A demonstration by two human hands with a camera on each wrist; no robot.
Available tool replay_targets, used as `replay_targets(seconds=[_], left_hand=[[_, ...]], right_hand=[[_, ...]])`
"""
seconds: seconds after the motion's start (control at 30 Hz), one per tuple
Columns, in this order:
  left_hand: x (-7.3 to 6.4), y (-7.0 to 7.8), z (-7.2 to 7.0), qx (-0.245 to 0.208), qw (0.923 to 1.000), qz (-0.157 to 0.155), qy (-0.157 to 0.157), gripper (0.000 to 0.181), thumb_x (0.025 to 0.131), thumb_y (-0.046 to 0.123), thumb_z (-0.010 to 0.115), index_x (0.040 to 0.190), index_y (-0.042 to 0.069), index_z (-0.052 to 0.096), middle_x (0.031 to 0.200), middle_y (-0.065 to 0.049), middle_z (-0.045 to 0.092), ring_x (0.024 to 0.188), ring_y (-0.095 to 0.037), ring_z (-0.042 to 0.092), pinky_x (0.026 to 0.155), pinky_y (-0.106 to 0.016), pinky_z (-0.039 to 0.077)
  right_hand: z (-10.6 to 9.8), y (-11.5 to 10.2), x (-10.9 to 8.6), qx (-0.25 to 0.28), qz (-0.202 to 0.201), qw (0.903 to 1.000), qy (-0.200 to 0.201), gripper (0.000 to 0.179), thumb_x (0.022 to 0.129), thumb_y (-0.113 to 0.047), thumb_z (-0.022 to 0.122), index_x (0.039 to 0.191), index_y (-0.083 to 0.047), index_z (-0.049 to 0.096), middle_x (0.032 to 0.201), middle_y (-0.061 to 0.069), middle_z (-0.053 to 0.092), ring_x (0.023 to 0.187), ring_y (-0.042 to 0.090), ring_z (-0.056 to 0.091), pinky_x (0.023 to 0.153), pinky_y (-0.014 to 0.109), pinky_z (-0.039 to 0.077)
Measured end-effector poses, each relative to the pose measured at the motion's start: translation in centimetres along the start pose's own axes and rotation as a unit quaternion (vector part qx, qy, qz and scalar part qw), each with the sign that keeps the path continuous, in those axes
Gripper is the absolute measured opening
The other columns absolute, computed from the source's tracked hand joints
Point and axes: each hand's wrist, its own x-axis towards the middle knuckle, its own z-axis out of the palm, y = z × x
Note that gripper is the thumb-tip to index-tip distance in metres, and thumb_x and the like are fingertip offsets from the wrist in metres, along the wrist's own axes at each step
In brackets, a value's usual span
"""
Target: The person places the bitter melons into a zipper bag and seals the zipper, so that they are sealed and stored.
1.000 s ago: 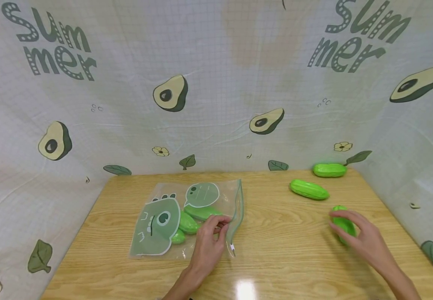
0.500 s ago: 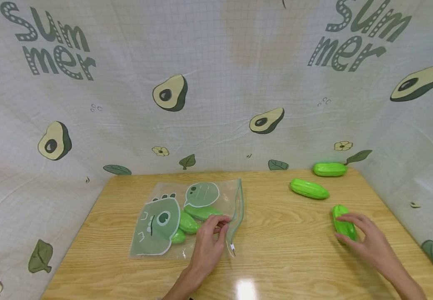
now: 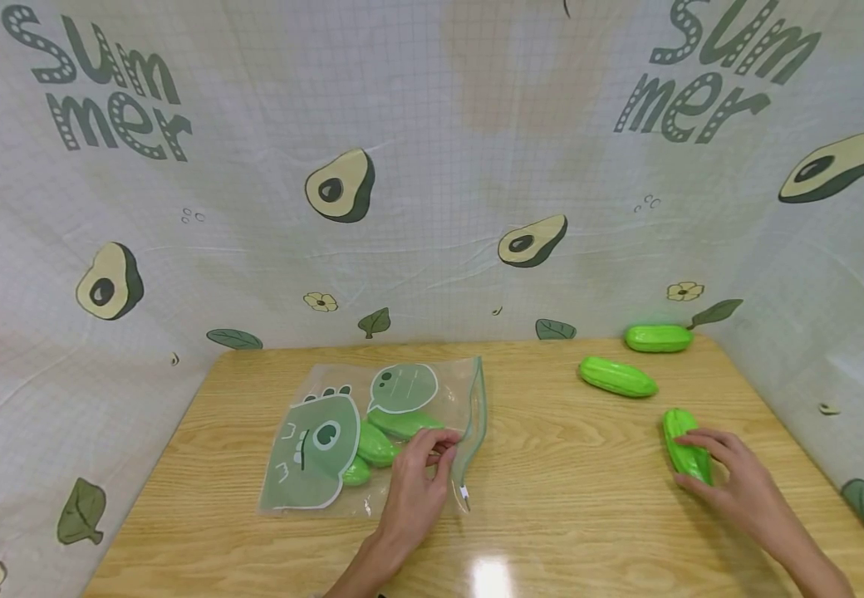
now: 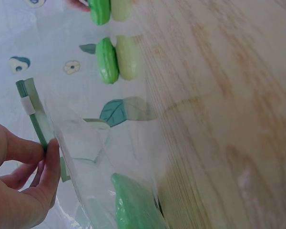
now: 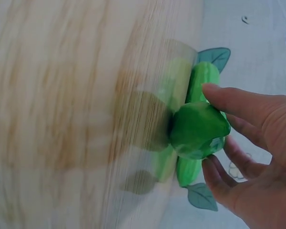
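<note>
- The left hand's point(image 3: 417, 483) fingers pinch the green zip strip point(image 4: 37, 128) of a clear bag point(image 3: 453, 384), lying left on the desk point(image 3: 552, 519).
- Inside are green vegetables point(image 3: 377, 446) (partly behind a monster print point(image 3: 323, 469)).
- The right hand's point(image 3: 742, 480) fingers curve round the nearest cucumber point(image 3: 678, 425), right on the desk.
- A second cucumber point(image 3: 617, 377) lies beyond it; a third cucumber point(image 3: 659, 338) is at the far right, by the patterned cloth point(image 3: 432, 274).

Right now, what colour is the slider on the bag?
White; the slider shows best in the left wrist view.
</note>
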Motion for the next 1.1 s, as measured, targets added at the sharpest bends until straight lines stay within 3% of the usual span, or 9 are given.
replay_targets(seconds=[0.2, 0.37, 0.57, 0.73, 1.0, 1.1], left_hand=[[0.0, 0.1, 0.0, -0.002, 1.0000, -0.006, -0.002, 0.017, 0.094, -0.009, 0.067, 0.105, 0.003, 0.071, 0.097, -0.004, 0.068, 0.089, -0.018, 0.066, 0.079, -0.028, 0.062], [0.0, 0.1, 0.0, -0.002, 1.0000, -0.002, -0.001, 0.017, 0.094, -0.009, 0.067, 0.106, 0.003, 0.071, 0.097, -0.005, 0.068, 0.089, -0.018, 0.066, 0.079, -0.028, 0.062], [0.0, 0.0, 0.0, -0.001, 1.0000, 0.001, -0.001, 0.017, 0.094, -0.009, 0.067, 0.106, 0.003, 0.071, 0.097, -0.005, 0.068, 0.089, -0.018, 0.066, 0.079, -0.028, 0.061], [0.0, 0.0, 0.0, -0.001, 1.0000, -0.005, -0.003, 0.017, 0.094, -0.008, 0.066, 0.106, 0.003, 0.071, 0.098, -0.004, 0.068, 0.089, -0.018, 0.066, 0.079, -0.028, 0.061], [0.0, -0.1, 0.1, -0.002, 0.9999, -0.013, -0.006, 0.018, 0.094, -0.009, 0.066, 0.106, 0.003, 0.071, 0.098, -0.003, 0.068, 0.090, -0.019, 0.066, 0.080, -0.028, 0.061], [0.0, -0.1, 0.1, 0.001, 0.9999, -0.013, -0.006, 0.017, 0.094, -0.008, 0.067, 0.106, 0.003, 0.071, 0.097, -0.002, 0.068, 0.090, -0.018, 0.066, 0.080, -0.028, 0.061]], right_hand=[[-0.2, 0.1, -0.1, -0.019, -0.008, 0.9997, -0.014, 0.060, 0.050, 0.003, 0.095, 0.105, -0.003, 0.072, 0.112, 0.018, 0.061, 0.110, -0.013, 0.036, 0.087, -0.002, 0.026], [-0.1, 0.3, 0.0, -0.016, -0.024, 0.9993, -0.022, 0.063, 0.046, 0.006, 0.096, 0.103, -0.001, 0.072, 0.110, 0.019, 0.061, 0.111, -0.019, 0.031, 0.076, -0.002, 0.038], [-0.3, 0.3, -0.1, -0.018, -0.028, 0.9992, -0.024, 0.065, 0.045, 0.012, 0.094, 0.104, 0.000, 0.071, 0.111, 0.021, 0.060, 0.112, -0.023, 0.027, 0.073, -0.002, 0.041], [-0.7, 0.2, -0.3, -0.017, -0.006, 0.9991, -0.039, 0.061, 0.051, 0.015, 0.092, 0.107, 0.002, 0.069, 0.111, 0.021, 0.059, 0.110, -0.024, 0.027, 0.070, 0.000, 0.043], [-1.7, 0.4, -0.5, -0.012, 0.033, 0.9977, -0.059, 0.054, 0.065, 0.010, 0.089, 0.115, 0.000, 0.070, 0.116, 0.022, 0.062, 0.109, -0.027, 0.026, 0.072, -0.004, 0.038], [-2.1, 0.3, -0.5, -0.013, 0.045, 0.9965, -0.069, 0.052, 0.069, 0.006, 0.089, 0.117, 0.000, 0.070, 0.119, 0.021, 0.062, 0.109, -0.027, 0.027, 0.071, 0.005, 0.049]])
